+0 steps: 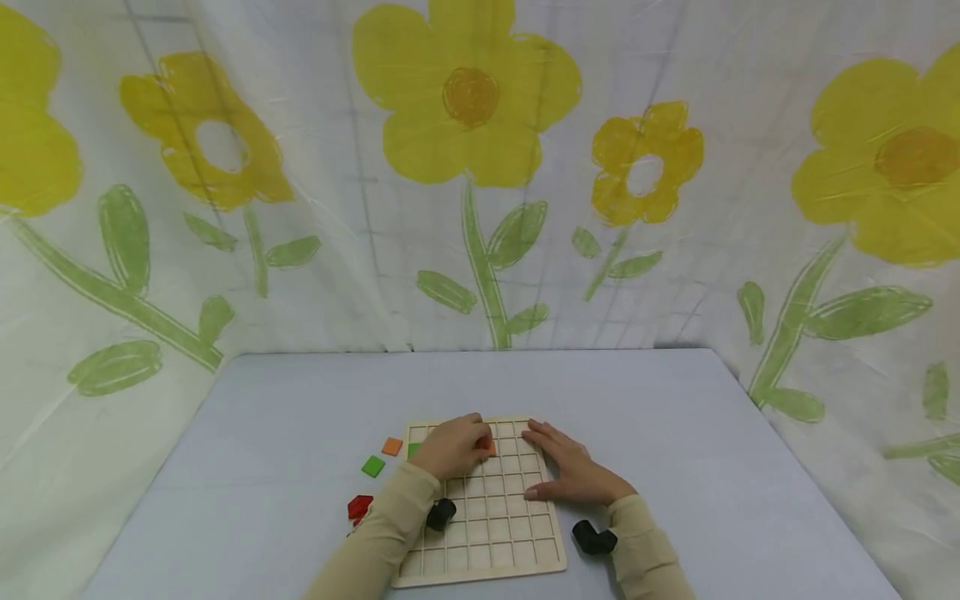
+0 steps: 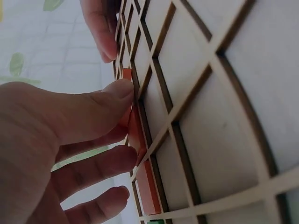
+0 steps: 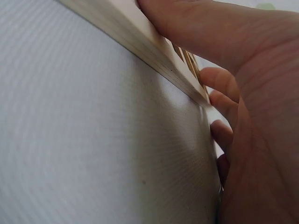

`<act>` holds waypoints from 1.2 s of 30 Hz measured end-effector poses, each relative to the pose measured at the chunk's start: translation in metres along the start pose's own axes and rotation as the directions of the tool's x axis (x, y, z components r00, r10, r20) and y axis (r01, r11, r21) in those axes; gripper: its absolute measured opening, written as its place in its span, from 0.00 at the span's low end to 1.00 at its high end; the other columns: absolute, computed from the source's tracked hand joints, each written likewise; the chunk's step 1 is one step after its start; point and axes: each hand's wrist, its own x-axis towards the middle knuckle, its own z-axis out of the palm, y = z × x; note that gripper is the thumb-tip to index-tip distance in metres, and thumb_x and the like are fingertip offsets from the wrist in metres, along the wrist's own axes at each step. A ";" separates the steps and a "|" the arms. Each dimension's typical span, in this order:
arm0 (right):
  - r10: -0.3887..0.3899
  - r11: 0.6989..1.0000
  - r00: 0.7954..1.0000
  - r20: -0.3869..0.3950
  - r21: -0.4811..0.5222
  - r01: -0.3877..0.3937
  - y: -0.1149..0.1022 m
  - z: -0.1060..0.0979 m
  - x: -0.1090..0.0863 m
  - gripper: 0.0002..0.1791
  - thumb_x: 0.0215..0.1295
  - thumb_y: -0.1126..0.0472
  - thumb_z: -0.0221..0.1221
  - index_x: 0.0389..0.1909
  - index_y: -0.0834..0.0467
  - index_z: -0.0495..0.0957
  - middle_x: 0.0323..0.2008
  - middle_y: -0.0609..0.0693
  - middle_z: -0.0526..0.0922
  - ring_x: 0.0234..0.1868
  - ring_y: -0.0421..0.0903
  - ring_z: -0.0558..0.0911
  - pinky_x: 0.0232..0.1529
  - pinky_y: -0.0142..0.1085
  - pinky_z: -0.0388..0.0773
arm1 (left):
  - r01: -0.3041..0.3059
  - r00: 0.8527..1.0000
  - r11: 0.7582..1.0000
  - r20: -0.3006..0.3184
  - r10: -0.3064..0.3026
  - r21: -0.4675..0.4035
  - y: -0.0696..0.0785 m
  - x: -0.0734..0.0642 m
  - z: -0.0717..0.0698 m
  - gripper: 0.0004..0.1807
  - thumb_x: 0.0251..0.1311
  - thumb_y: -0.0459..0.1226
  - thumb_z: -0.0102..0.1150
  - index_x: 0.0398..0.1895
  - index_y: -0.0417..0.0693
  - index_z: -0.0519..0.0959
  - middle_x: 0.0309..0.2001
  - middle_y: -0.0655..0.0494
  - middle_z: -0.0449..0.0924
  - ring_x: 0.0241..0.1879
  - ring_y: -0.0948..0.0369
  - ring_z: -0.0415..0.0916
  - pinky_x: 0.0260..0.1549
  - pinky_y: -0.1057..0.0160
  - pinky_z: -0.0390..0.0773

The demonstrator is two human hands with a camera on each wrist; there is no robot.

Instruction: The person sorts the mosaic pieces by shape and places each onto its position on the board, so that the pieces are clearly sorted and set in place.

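A pale wooden grid board (image 1: pixel 498 531) lies on the table under both hands. My left hand (image 1: pixel 453 447) is over its upper left part and pinches an orange square tile (image 2: pixel 126 73) between thumb and index finger, at the grid. Two more orange-red tiles, one nearer (image 2: pixel 148 186) and one beside the fingers (image 2: pixel 136 135), sit in neighbouring cells. A green tile (image 1: pixel 414 449) shows in the board's upper left corner, partly covered by the hand. Spread along the board's right edge, my right hand (image 1: pixel 577 468) touches the rim with its fingers and thumb and holds no tile.
Left of the board lie a loose orange tile (image 1: pixel 392 447), a loose green tile (image 1: pixel 372 466) and some red pieces (image 1: pixel 360 507), partly hidden by the left sleeve. Black wrist devices (image 1: pixel 595 538) are on both arms. A flowered curtain (image 1: pixel 322 208) hangs behind the table (image 1: pixel 660 400).
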 end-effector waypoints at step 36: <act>0.027 1.000 1.000 0.005 -0.012 -0.027 0.002 0.003 0.003 0.53 0.50 0.35 0.66 0.73 0.50 0.55 0.76 0.47 0.46 0.76 0.55 0.44 0.65 0.65 0.45 | 0.035 0.998 0.999 -0.056 -0.036 -0.023 -0.020 -0.037 -0.053 0.20 0.51 0.16 0.55 0.41 0.46 0.80 0.41 0.52 0.77 0.41 0.56 0.76 0.38 0.59 0.78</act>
